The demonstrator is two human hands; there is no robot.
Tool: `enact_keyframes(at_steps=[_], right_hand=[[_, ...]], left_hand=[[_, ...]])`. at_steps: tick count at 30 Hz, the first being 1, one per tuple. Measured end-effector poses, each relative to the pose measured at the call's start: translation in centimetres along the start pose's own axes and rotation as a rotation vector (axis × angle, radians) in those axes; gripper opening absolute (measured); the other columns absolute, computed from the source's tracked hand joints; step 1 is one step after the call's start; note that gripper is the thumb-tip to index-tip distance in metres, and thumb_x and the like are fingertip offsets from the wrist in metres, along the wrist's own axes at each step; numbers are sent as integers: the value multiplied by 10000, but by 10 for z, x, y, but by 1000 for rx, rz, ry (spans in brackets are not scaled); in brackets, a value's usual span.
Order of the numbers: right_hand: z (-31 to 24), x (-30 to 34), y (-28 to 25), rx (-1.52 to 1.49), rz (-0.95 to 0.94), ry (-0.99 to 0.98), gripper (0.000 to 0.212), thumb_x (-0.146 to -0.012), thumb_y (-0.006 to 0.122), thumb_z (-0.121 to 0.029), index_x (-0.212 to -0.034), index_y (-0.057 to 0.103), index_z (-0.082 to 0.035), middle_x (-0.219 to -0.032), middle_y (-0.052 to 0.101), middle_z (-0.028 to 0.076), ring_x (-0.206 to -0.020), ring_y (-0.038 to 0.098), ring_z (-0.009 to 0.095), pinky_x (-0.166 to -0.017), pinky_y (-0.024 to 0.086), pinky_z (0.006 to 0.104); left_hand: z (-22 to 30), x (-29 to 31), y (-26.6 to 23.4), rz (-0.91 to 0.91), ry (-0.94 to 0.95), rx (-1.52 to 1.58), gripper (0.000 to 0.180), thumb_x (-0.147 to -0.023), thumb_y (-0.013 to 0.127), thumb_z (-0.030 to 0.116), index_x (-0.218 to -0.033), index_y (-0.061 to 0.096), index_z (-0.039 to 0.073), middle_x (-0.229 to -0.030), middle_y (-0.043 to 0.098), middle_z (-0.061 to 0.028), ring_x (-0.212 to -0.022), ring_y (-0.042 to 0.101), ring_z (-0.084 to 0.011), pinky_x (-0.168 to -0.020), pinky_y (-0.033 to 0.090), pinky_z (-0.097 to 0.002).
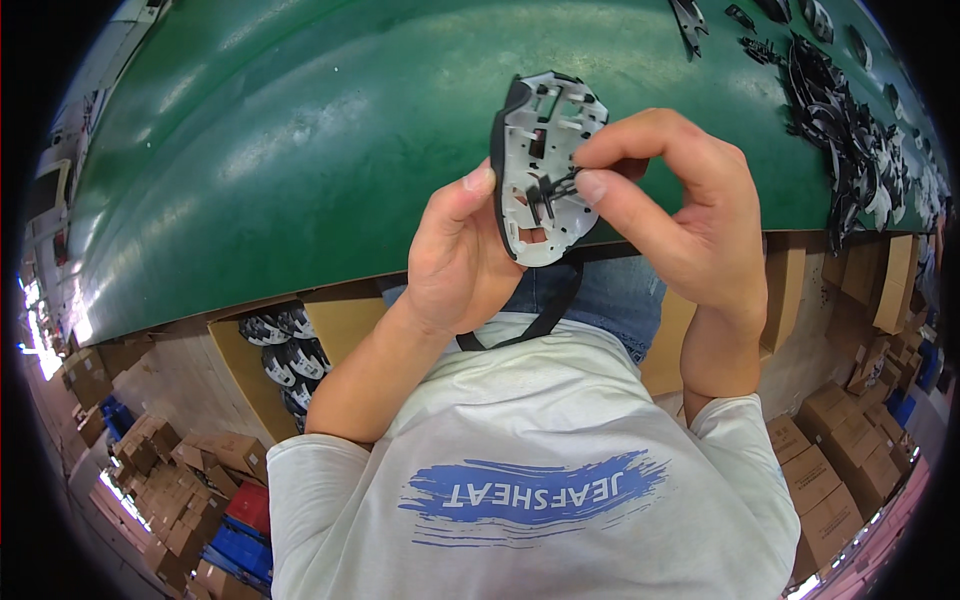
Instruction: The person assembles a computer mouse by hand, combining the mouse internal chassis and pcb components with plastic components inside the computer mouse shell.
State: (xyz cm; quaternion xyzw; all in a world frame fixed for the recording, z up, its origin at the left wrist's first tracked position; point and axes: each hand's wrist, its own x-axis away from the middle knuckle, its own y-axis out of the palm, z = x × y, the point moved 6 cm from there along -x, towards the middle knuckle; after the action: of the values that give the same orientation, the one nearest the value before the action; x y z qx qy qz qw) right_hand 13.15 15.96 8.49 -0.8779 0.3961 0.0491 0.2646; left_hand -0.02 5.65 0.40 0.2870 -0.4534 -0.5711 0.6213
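Observation:
My left hand point(455, 240) is closed round the edge of a plastic shell point(548, 130) that looks like a computer mouse cover, thumb on its left rim. The shell is held tilted above the table's near edge, its pale inner side with posts and cut-outs facing me and its side edge black. Between thumb and forefinger of my right hand point(680, 190) is a small black plastic piece point(545, 197), which lies against the lower inside of the shell. Whether it is seated there I cannot tell. The tips of my right fingers partly cover it.
A green table point(300, 150) spreads ahead. Loose black and pale plastic parts point(835, 110) lie heaped at its right. Below the near edge at left, a cardboard box point(240, 370) holds several similar shells point(290, 350). Stacked cartons point(840, 450) stand at right, and more cartons point(180, 490) at left.

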Motion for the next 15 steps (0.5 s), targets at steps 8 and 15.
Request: enact_keyframes(at_steps=[8, 15], right_hand=[[18, 29, 29, -439, 361, 289, 122, -940, 812, -21, -1038, 743, 1, -1027, 707, 66, -863, 713, 124, -784, 588, 266], [-8, 24, 36, 154, 417, -14, 270, -835, 860, -30, -1091, 779, -62, -894, 744, 67, -718, 685, 170, -657, 541, 302]], left_hand=[[3, 1, 0, -32, 165, -162, 714, -1025, 563, 432, -1578, 382, 18, -1459, 596, -159, -1343, 598, -273, -1152, 464, -452], [2, 4, -3, -6, 248, -228, 681, -1031, 560, 414, -1564, 390, 25, -1485, 567, -166, -1370, 579, -269, -1169, 449, -439]])
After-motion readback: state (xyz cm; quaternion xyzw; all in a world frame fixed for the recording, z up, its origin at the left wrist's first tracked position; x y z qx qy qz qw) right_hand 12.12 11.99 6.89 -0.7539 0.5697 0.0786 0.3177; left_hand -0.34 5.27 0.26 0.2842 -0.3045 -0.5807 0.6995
